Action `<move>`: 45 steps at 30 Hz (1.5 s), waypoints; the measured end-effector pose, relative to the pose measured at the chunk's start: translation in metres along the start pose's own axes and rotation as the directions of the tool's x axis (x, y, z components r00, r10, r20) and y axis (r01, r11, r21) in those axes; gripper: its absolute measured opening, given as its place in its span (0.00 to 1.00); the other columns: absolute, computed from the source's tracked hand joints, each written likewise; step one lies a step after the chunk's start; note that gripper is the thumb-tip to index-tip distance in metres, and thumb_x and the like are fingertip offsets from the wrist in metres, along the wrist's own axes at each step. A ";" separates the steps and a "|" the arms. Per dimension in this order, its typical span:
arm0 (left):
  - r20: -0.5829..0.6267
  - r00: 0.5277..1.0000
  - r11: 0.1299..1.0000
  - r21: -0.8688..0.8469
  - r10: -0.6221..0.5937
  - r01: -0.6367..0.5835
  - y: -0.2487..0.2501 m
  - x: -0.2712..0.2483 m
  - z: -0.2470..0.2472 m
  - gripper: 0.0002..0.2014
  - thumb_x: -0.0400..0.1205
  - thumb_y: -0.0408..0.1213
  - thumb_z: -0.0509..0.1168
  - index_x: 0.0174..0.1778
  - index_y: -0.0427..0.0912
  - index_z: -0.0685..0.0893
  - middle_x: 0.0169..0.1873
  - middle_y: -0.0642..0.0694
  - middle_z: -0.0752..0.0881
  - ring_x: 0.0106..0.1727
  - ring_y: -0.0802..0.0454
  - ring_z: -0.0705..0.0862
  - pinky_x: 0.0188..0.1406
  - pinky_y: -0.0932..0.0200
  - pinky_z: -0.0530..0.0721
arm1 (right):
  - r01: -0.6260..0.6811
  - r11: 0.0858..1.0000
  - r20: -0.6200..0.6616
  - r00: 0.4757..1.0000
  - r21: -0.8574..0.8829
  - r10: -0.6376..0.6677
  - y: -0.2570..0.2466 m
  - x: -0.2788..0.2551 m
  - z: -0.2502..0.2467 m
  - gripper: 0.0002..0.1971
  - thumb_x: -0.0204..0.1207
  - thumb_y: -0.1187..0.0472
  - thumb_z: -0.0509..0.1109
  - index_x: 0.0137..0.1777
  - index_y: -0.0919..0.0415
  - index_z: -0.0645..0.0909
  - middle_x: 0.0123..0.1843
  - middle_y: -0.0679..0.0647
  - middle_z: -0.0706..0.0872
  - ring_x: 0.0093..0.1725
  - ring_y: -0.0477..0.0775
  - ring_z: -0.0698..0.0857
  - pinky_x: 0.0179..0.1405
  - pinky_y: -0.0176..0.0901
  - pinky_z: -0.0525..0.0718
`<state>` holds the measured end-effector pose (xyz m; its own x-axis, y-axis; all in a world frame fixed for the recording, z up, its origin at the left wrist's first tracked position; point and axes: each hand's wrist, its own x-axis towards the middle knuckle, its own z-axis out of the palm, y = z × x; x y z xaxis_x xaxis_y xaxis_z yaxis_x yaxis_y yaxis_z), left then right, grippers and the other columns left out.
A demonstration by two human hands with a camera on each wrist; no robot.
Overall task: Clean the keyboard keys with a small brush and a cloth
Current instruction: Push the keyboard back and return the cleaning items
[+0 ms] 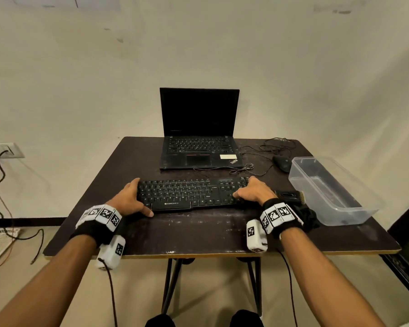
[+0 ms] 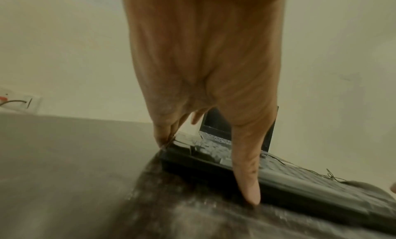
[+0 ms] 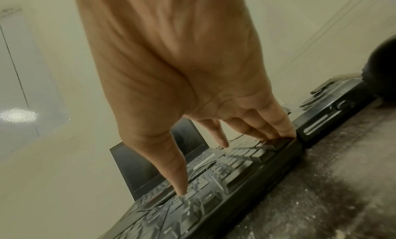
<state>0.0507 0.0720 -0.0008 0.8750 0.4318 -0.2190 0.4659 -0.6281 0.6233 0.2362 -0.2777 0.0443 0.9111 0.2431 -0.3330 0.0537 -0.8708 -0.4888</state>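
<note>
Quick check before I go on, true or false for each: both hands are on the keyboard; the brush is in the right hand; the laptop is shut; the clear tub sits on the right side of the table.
1. Both hands are on the keyboard. True: left hand at its left end, right hand at its right end.
2. The brush is in the right hand. False: it lies on the table, right of the keyboard.
3. The laptop is shut. False: it stands open, screen dark.
4. The tub sits on the right. True.

Dim, warm, yellowish light fills all views. The head view bends at its edges – the wall (image 1: pixel 57 67) bows. Both wrist views are soft and smeared; a glare spot (image 3: pixel 18 115) shines on the right wrist's left side.
</note>
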 end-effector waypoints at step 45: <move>0.331 0.735 0.622 0.393 0.592 -0.678 0.323 0.012 0.219 0.40 0.83 0.51 0.76 0.90 0.54 0.67 0.86 0.41 0.68 0.85 0.38 0.69 0.82 0.35 0.71 | 0.128 0.957 -0.345 0.914 -0.259 -0.215 0.155 -0.100 -0.013 0.20 0.79 0.63 0.75 0.70 0.46 0.89 0.68 0.50 0.90 0.70 0.56 0.87 0.69 0.50 0.85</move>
<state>0.2401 -0.2674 0.0339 0.9624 -0.2687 -0.0401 -0.2517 -0.9373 0.2411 0.1587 -0.4422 0.0126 0.9618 0.2621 0.0794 0.2737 -0.9134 -0.3012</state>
